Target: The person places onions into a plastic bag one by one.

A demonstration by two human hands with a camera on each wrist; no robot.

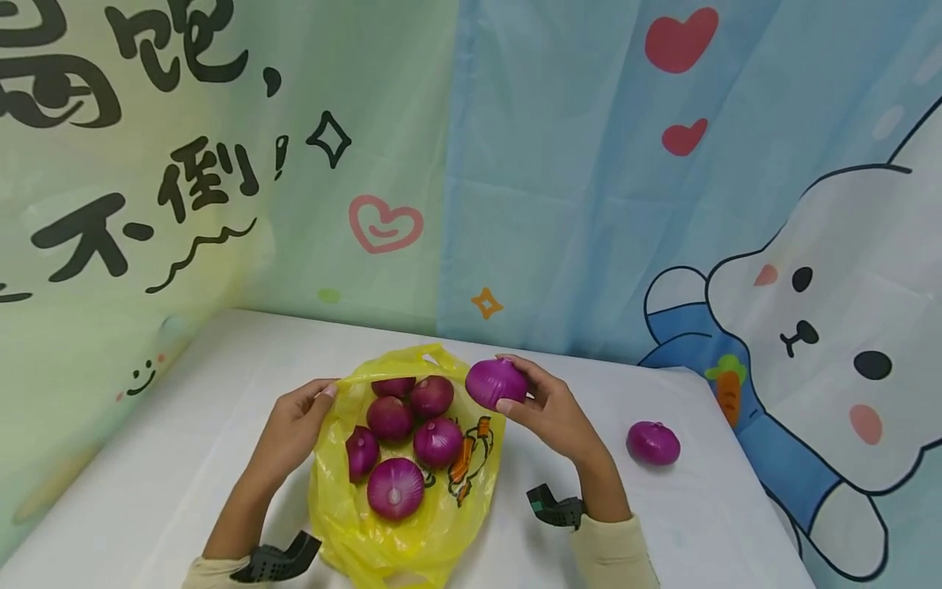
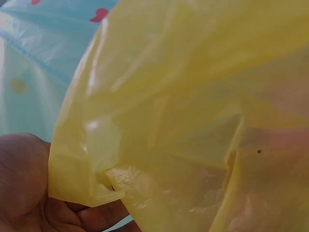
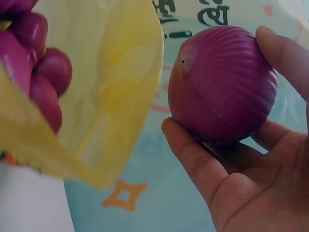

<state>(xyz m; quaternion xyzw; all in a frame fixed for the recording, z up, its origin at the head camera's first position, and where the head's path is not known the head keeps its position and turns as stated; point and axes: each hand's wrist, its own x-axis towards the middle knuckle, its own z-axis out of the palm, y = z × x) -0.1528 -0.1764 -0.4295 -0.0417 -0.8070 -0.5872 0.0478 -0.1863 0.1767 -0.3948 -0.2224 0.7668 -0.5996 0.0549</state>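
A yellow plastic bag (image 1: 471, 515) lies with its mouth spread on the white table, several red onions (image 1: 395, 488) inside. At the bag's upper left edge my left hand (image 1: 298, 425) pinches the plastic between thumb and fingers; in the left wrist view the yellow film (image 2: 159, 96) covers most of the scene and hides the onions. My right hand (image 1: 552, 413) grips one red onion (image 1: 495, 384) at the bag's upper right rim. In the right wrist view that onion (image 3: 222, 87) sits between thumb and fingertips, beside the bag's edge.
Another red onion (image 1: 653, 443) lies on the white table (image 1: 574, 556) to the right of my right forearm. Behind the table hangs a printed cloth (image 1: 559, 204) with hearts, writing and a cartoon rabbit. Dark camera mounts (image 1: 280, 560) are strapped on both wrists.
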